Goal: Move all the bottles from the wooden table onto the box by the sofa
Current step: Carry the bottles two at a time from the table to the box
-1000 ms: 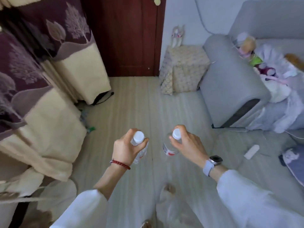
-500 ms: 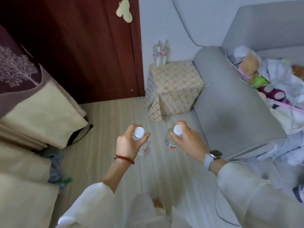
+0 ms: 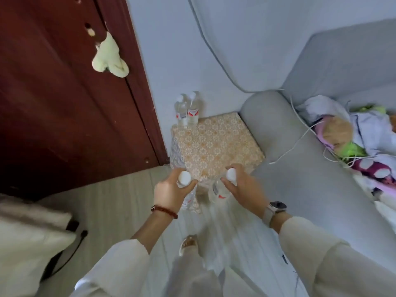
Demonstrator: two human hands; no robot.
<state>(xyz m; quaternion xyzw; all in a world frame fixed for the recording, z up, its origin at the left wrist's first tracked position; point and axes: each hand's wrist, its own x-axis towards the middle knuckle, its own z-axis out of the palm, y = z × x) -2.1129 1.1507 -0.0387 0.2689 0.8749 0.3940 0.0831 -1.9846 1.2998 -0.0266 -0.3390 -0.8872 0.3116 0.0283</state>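
Gripping a bottle apiece, both hands hung over the floor (image 3: 111, 200) just short of the box (image 3: 216, 144). The left hand (image 3: 171, 192) had its fingers (image 3: 190, 185) curled round the neck of the left bottle (image 3: 185, 181), under the white cap, the body hanging below the palm. The right hand (image 3: 244, 189) pinched the right bottle (image 3: 220, 190) near its cap, the clear body and red label tilted down to its left. A bead bracelet (image 3: 164, 211) sat on the left wrist, a watch (image 3: 276, 207) on the right. Beyond, the cloth-covered box stood against the sofa (image 3: 310, 168) arm, near the door (image 3: 64, 103). Two more bottles (image 3: 188, 110) stood upright, seemingly touching, at the box's far left corner by the wall.
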